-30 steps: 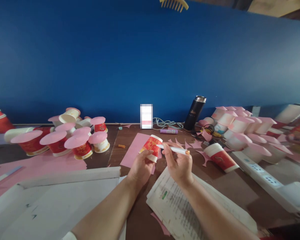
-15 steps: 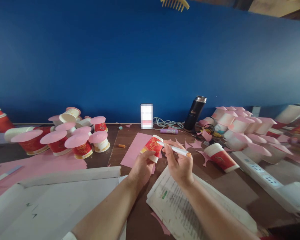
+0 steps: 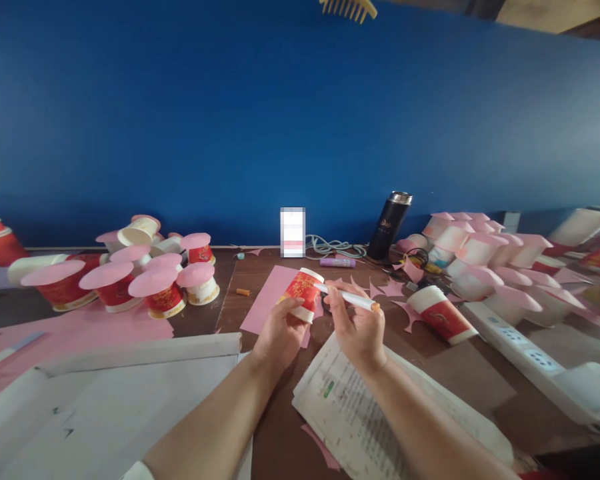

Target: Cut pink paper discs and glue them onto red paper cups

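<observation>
My left hand is closed round a red paper cup with gold print and a white rim, held tilted over the desk. In my right hand is a white marker with an orange end, gripped like a pen. Its tip is at the cup's right side; whether it touches cannot be made out. Beneath the cup lies a pink paper sheet, partly hidden by my left hand and the cup. A small orange cap rests on the desk to the left of the sheet.
Cups with pink paper discs stand at left, and more pink-topped white cups at right. A red cup lies near a power strip. Behind are a black flask, a cable and a purple tube. Printed papers lie in front.
The cup has turned slightly in my left hand, so its printed pattern shows differently. My right hand keeps the marker at nearly the same place beside it.
</observation>
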`<action>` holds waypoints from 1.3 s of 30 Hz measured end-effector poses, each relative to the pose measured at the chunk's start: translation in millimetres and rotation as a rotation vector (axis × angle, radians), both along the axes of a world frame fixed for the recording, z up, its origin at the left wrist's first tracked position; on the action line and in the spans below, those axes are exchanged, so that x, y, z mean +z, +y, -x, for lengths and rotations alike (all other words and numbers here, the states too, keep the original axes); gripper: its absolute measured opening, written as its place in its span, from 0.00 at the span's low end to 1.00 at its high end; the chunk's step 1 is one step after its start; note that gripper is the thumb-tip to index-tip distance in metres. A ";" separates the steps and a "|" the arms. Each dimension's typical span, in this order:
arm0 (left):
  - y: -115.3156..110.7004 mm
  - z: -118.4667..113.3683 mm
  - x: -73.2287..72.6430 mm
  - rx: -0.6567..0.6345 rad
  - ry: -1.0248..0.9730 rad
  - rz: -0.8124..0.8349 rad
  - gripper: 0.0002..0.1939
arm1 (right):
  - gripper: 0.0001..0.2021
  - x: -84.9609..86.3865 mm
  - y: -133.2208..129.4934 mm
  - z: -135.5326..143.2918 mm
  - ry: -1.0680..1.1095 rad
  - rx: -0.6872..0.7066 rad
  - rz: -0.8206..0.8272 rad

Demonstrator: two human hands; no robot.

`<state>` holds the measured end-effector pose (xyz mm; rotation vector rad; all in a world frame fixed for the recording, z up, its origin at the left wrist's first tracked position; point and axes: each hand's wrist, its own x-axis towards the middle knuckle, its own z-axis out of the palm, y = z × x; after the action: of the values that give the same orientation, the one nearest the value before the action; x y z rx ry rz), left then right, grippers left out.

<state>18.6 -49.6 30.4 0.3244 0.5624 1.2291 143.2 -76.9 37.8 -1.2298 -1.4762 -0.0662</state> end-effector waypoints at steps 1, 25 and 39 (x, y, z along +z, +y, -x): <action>0.1 0.1 0.3 0.001 0.002 0.008 0.05 | 0.08 -0.1 0.0 0.1 0.002 -0.001 0.004; 3.7 6.0 2.5 -0.077 -0.117 -0.077 0.12 | 0.14 -4.9 21.5 -3.1 0.862 0.224 0.271; -2.1 7.9 10.5 -0.150 -0.210 -0.147 0.22 | 0.22 -13.8 20.0 15.6 1.050 0.560 0.509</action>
<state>10.7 -51.7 40.9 0.3492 0.2627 1.1446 127.5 -57.0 24.0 -0.9182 -0.8315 1.2113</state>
